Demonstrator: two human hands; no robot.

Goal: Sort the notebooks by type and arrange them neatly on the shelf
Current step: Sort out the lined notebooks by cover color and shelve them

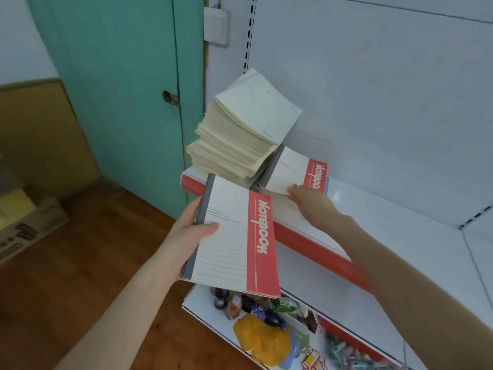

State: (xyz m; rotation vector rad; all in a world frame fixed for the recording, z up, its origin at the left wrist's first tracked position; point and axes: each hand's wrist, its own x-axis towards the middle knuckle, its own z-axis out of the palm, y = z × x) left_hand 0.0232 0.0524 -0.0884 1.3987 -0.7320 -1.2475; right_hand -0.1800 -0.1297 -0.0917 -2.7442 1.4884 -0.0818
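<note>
My left hand (190, 231) grips a white notebook with a red band reading NOTEBOOK (234, 236), thumb on its cover, held in the air in front of the shelf (386, 222). A second red-and-white notebook (296, 169) lies on the white shelf, atop more of the same kind. My right hand (309, 201) rests on its near edge with fingers stretched flat. To the left of it stands a tall, leaning stack of cream notebooks (240, 134) at the shelf's left end.
The shelf has a red front strip (320, 249) and a white back panel. A lower shelf (202, 305) holds bottles, a yellow packet and small packaged goods. A green door (120, 89) is at left, and cardboard boxes (26, 222) sit on the wooden floor.
</note>
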